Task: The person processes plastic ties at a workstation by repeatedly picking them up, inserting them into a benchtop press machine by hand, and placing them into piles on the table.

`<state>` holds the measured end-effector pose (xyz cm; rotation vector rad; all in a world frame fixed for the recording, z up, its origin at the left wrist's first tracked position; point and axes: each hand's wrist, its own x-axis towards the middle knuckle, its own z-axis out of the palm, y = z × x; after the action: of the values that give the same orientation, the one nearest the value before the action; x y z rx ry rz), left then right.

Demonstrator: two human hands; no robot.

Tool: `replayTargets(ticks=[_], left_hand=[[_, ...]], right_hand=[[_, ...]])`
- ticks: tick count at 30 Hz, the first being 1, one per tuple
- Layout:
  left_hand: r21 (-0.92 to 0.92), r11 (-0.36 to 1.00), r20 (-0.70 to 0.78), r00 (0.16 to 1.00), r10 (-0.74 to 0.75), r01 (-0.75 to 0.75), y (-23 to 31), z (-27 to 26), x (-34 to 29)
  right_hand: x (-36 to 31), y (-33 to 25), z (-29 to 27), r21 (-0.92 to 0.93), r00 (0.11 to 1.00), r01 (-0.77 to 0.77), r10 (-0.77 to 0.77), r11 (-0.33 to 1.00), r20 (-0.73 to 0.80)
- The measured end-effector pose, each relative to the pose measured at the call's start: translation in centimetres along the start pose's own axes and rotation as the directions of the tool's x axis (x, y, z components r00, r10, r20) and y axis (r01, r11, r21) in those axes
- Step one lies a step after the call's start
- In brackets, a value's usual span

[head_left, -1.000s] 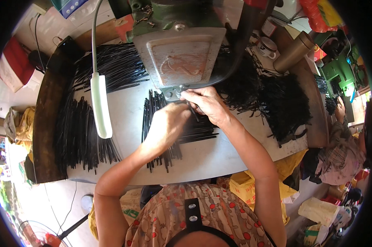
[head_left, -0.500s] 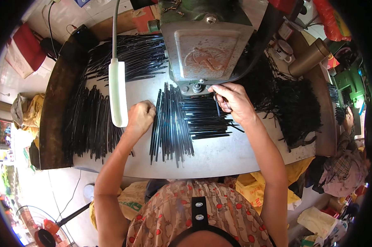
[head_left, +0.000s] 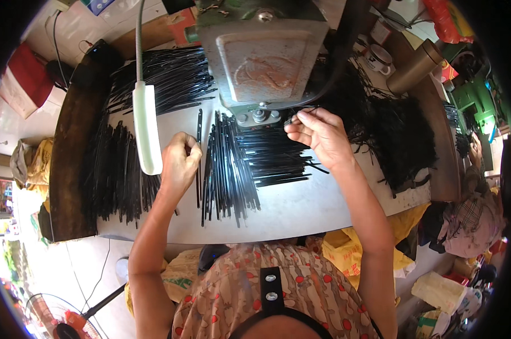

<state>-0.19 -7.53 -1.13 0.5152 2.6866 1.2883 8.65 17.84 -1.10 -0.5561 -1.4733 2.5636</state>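
My left hand (head_left: 181,164) is closed, with thumb and forefinger pinched at a single thin black strip (head_left: 199,189) that lies apart from the rest. Just right of that strip is a fanned bundle of black strips (head_left: 227,175) on the pale tabletop. My right hand (head_left: 321,134) is closed in a pinch beside the lower front of a green and grey machine (head_left: 264,62). Something small and dark shows at its fingertips, too little to name. Below the machine, more black strips (head_left: 278,161) lie crosswise.
Black strips (head_left: 117,175) lie at left, with another pile (head_left: 165,76) behind. A dark heap (head_left: 405,150) fills the right. A white lamp (head_left: 146,130) hangs near my left hand. A mug (head_left: 379,59) and a brown cylinder (head_left: 416,66) stand back right. Another person's hand (head_left: 475,152) is far right.
One strip has come away from the fanned bundle at my left hand. My right hand has turned, and the dark strip that hung from its fingers no longer shows there. The whole view has shifted slightly.
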Motion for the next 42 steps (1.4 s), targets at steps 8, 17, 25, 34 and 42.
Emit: replayTargets(ticks=[8, 17, 25, 34, 42], left_hand=[[-0.311, 0.95, 0.107, 0.992, 0.063, -0.027, 2.5, 2.4, -0.1], [-0.083, 0.988, 0.119, 0.983, 0.141, -0.132, 3.3, 4.1, 1.4], [0.041, 0.946, 0.046, 0.946, 0.32, -0.322, 3.9, 4.6, 1.8], [0.021, 0.947, 0.024, 0.947, 0.32, -0.321, 3.7, 4.8, 1.8], [0.01, 0.953, 0.026, 0.953, 0.302, -0.302, 3.8, 5.0, 1.7]], right_hand=[[-0.1, 1.1, 1.8, 0.181, 0.997, 0.032, -0.02, 0.983, -0.069], [0.2, 1.5, 2.7, 0.179, 0.993, 0.091, -0.074, 0.98, -0.097], [0.9, 1.9, 3.0, 0.165, 0.992, 0.118, -0.108, 0.979, -0.07], [1.1, 1.9, 3.2, 0.167, 0.991, 0.125, -0.117, 0.978, -0.058], [1.2, 2.2, 3.2, 0.142, 0.988, 0.145, -0.136, 0.979, -0.076]])
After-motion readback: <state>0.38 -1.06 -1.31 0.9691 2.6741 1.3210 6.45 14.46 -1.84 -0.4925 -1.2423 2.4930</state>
